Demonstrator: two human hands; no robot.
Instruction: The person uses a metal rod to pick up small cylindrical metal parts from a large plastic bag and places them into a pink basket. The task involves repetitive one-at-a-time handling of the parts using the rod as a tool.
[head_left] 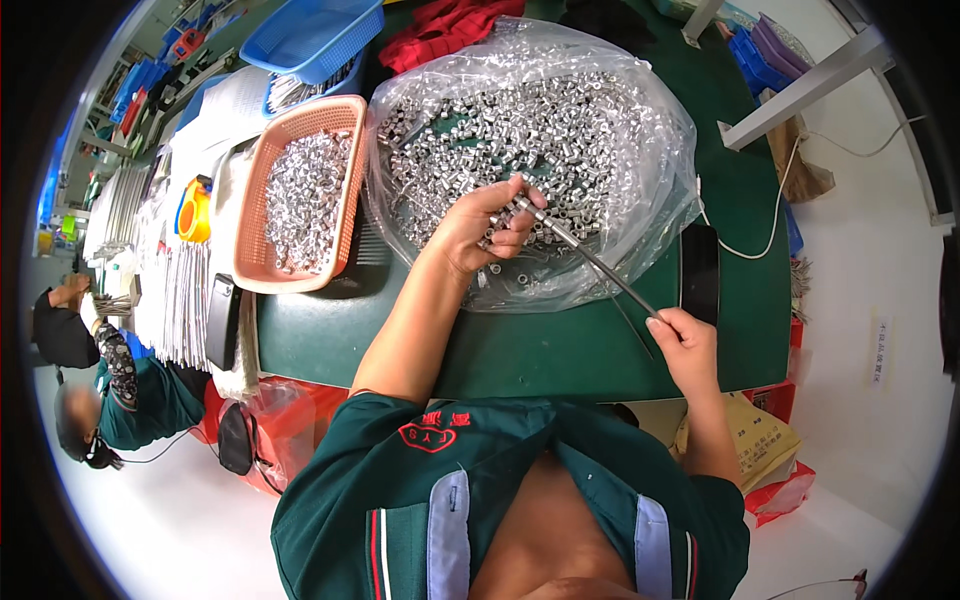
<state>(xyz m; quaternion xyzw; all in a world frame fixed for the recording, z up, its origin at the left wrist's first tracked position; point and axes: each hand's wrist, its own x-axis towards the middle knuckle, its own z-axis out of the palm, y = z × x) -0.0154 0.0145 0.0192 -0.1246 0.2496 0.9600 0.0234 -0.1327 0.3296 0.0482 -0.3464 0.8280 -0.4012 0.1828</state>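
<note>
Left hand [495, 222] curled round the upper end of a slim metal rod [622, 286], right hand [688, 348] pinching the lower end, the rod slanting over the near side of the clear plastic bag [672, 165]! Danger here: a slack left grip could spill the silvery sleeves [558, 230] near that end, and a sideways swing could snag the film. Textures now: crinkled, glossy plastic, short shiny tubes [520, 135] heaped inside, smooth green worktop [500, 350] beneath.
</note>
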